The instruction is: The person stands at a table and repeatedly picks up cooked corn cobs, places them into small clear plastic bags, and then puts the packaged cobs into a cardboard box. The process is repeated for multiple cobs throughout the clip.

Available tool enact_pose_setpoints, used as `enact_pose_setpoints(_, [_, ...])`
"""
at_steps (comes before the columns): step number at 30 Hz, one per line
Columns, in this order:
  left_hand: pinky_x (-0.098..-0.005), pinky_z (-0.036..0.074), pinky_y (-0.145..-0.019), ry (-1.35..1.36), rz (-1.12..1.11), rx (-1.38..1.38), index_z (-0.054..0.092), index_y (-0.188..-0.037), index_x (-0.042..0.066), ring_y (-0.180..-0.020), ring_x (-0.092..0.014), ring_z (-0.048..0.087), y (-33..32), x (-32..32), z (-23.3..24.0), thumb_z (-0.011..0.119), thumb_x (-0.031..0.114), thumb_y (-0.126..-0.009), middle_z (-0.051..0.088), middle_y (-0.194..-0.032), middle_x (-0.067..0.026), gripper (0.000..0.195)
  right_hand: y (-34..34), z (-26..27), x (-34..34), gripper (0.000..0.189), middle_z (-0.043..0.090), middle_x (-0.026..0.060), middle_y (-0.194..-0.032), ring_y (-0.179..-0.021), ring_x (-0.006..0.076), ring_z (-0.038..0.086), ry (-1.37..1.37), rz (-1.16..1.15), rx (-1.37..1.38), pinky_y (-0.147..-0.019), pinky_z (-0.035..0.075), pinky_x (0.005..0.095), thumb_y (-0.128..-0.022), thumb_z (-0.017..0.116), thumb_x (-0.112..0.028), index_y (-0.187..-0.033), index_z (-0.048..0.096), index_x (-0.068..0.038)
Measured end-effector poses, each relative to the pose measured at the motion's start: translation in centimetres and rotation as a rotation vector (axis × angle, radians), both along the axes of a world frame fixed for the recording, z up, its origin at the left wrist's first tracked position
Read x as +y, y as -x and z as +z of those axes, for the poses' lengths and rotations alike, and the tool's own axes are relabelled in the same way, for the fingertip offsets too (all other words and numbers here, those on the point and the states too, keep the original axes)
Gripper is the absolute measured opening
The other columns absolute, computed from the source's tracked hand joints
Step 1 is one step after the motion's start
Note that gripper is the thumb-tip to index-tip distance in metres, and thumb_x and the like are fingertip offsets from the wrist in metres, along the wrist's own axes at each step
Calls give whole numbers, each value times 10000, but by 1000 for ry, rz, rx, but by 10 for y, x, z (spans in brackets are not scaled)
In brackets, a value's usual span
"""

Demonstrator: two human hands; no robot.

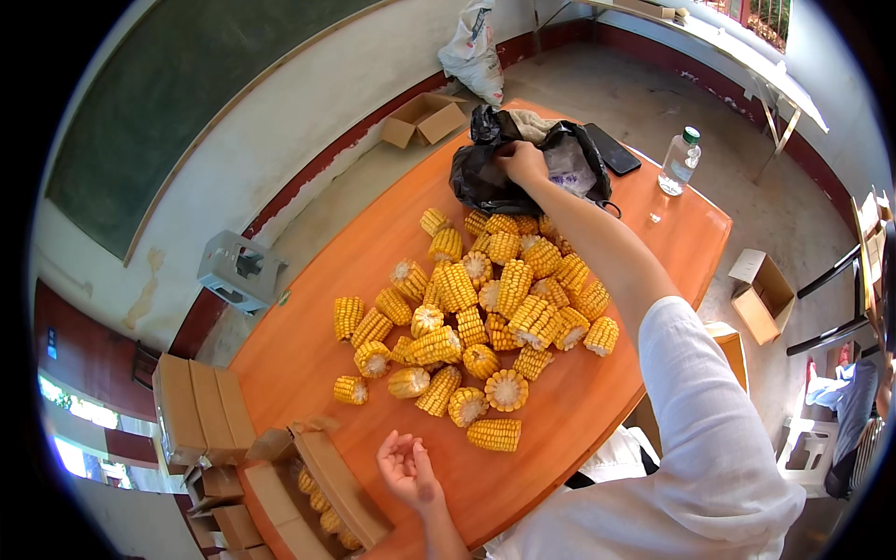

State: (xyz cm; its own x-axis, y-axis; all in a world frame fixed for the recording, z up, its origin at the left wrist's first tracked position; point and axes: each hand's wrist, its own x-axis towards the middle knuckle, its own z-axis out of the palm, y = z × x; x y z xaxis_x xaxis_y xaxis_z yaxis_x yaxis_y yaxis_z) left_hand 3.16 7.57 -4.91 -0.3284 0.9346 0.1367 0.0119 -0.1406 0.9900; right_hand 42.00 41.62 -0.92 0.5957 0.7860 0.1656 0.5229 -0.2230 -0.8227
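Observation:
My right hand [523, 162] reaches into an open black plastic bag [483, 183] at the far end of the wooden table [315, 294]; its fingertips are hidden, so what they hold cannot be told. A clear plastic packet [568, 164] and a pale cloth [533, 127] show in the bag. A heap of cut corn cob pieces [455, 287] lies across the table between the bag and me. My left hand [407, 467] rests palm up near the table's front edge, fingers loosely curled and holding nothing. At lower left, an open cardboard box [343, 483] has several corn pieces [318, 500] inside.
A black smartphone [612, 150] and a clear bottle with a green cap [679, 162] stand or lie right of the bag. Stacked cartons [199, 413] border the table's left end. A grey plastic stool [239, 271], open boxes [763, 297] and a white sack [474, 56] surround it. A seated person's legs [855, 399] show far right.

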Motion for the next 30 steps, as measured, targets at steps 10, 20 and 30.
enact_pose_setpoints(10, [-250, 486, -811, -52, -44, -42, 501, -1201, 4, -902, -130, 546, -3, -8, 10, 559, -53, -858, 554, -1023, -72, 353, -46, 40, -71, 238, 704, 77, -832, -796, 237, 674, -90, 119, -77, -730, 517, 349, -750, 717, -326, -874, 720, -123])
enact_pose_setpoints(20, [-244, 489, -827, -65, -40, -50, 520, -1185, 9, -916, -123, 549, -3, -5, 9, 571, -54, -856, 565, -1018, -68, 339, -21, 87, -122, 216, 655, -16, -803, -759, 61, 581, -323, 330, 188, -697, 458, 243, -836, 685, -255, -896, 665, -49])
enact_pose_setpoints(30, [-330, 546, -798, 96, -367, -441, 443, -1324, 35, -974, -206, 619, 8, 0, 14, 578, 231, -945, 586, -1142, -119, 447, 145, 92, -237, 118, 584, -6, -832, -783, 62, 567, -146, 1192, 722, -730, 468, 219, -824, 651, -16, -811, 542, -60])
